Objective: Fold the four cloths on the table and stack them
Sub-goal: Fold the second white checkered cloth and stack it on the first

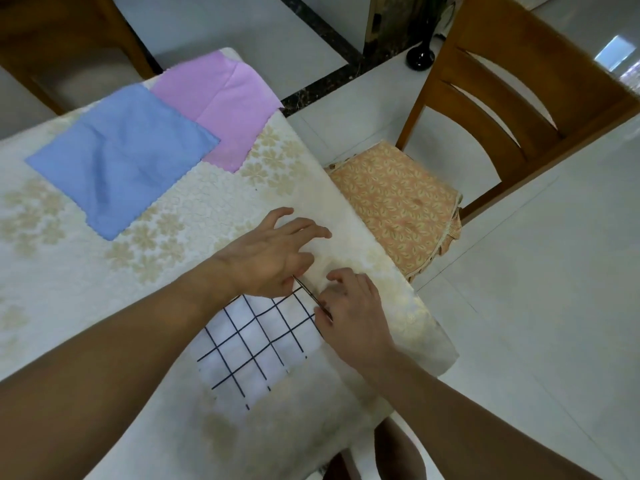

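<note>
Both hands, left hand [273,252] and right hand [349,306], pinch the checked cloth [258,344] at its far edge; the cloth spreads back toward the person.

Both my forearms are bare right up to the frame's edge, with no sleeve showing on either. My left hand [268,252] and right hand [349,308] are bare too, and I see no glove, ring, watch or band on them.

Matt white grid-checked cloth [256,344] w/ matt blue cloth [117,161], embossed cream floral tablecloth [166,244], glossy wooden chair [519,91].
</note>
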`<action>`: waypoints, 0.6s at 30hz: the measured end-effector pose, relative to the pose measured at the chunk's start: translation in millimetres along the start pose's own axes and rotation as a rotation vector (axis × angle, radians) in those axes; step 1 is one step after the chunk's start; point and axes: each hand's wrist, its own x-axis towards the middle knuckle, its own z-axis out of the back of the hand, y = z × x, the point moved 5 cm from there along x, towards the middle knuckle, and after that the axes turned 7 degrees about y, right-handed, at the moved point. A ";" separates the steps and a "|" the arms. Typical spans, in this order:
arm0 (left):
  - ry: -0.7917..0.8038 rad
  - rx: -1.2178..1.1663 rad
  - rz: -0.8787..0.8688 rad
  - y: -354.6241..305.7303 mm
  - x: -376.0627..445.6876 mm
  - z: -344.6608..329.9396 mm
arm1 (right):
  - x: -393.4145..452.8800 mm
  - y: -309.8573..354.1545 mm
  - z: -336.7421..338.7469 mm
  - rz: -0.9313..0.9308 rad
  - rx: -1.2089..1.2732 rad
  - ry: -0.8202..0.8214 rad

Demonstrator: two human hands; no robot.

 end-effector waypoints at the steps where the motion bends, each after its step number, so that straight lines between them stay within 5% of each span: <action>1: -0.008 0.014 0.018 1.5 -4.9 3.1 | 2.2 2.9 1.6 0.011 0.005 -0.010; 10: -0.055 0.088 0.261 20.7 -61.1 25.6 | 41.9 41.4 35.5 0.158 -0.121 -0.022; 18: -0.272 0.162 0.627 38.3 -116.1 95.2 | 94.0 102.3 98.2 0.347 -0.159 -0.232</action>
